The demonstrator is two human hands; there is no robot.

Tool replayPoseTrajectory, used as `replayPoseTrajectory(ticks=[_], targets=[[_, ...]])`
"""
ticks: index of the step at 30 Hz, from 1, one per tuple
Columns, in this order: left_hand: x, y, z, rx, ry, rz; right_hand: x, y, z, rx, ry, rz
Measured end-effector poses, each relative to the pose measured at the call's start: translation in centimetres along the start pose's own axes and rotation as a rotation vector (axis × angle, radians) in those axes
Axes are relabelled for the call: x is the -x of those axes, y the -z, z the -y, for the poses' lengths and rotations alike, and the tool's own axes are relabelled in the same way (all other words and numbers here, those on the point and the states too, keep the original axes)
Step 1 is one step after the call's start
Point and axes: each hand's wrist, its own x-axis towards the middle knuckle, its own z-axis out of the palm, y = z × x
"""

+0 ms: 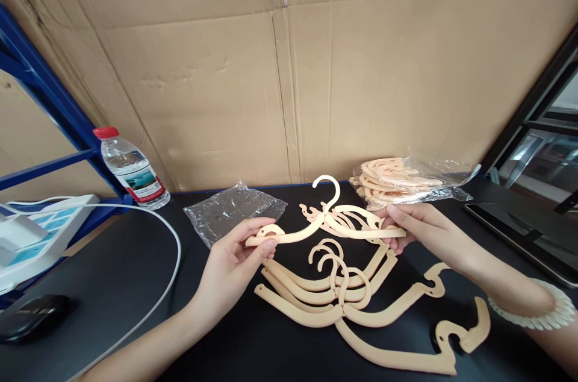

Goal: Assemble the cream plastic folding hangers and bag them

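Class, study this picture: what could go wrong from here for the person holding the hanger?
The held hanger, gripped near its ends by the left hand and right hand, might snag on the overlapping hangers below if lowered.
The white cable curves close to the left forearm, so a sweep of that arm could catch it.

Left hand (231, 264): closed in a pinch — left forearm (183, 331) slanting up from below. Right hand (422, 225): higher, likewise pinched — right forearm (487, 270) angled in from lower right.
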Motion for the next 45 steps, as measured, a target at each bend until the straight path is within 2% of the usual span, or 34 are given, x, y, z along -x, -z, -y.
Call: replayPoseTrajectory(ticks=[9, 12, 17, 19, 22, 25, 28, 31, 33, 34, 35, 38, 41, 45], targets=[[0.0, 0.0, 0.0, -0.02, -0.057, -0.03, 0.1, 0.0, 0.4, -0.177, -0.047, -0.001], [0.2, -0.2, -0.2, -0.031, -0.05, -0.042, 0.3, -0.3, 0.8, -0.102, -0.007, 0.025], [0.8, -0.6, -0.9, -0.048, -0.047, -0.024, 0.7, -0.9, 1.3, 0.061, 0.057, 0.163], [1.0, -0.6, -1.5, -0.052, -0.045, -0.038, 0.8, -0.7, 1.3, 0.018, 0.068, 0.086], [1.8, -0.6, -2.5, -0.052, -0.048, -0.089, 1.5, -0.3, 1.5, -0.215, 0.114, -0.176], [3.3, -0.8, -3.5, 0.013, -0.043, -0.188, 3.4, -0.4, 2.3, -0.436, 0.173, -0.347], [5.3, -1.8, -4.4, 0.233, -0.014, -0.336, 6.3, -1.4, 3.0, -0.52, 0.246, -0.454], [7.3, -3.6, -4.7, 0.565, 0.147, -0.399, 9.0, -3.2, 2.9, -0.51, 0.301, -0.535], [8.4, -5.2, -4.7, 0.734, 0.294, -0.35, 10.3, -4.8, 2.4, -0.51, 0.314, -0.587], [8.8, -6.1, -4.7, 0.783, 0.344, -0.28, 10.8, -5.6, 2.0, -0.527, 0.317, -0.608], [9.2, -7.1, -4.7, 0.799, 0.365, -0.21, 11.2, -6.5, 1.6, -0.555, 0.31, -0.609], [9.9, -9.9, -4.8, 0.737, 0.302, -0.028, 12.3, -8.8, 0.2, -0.648, 0.275, -0.564], [10.1, -11.8, -4.9, 0.7, 0.26, 0.0, 13.3, -10.3, -1.0, -0.659, 0.265, -0.584], [10.1, -12.4, -4.4, 0.67, 0.301, 0.025, 14.1, -10.9, -2.0, -0.625, 0.274, -0.632]])
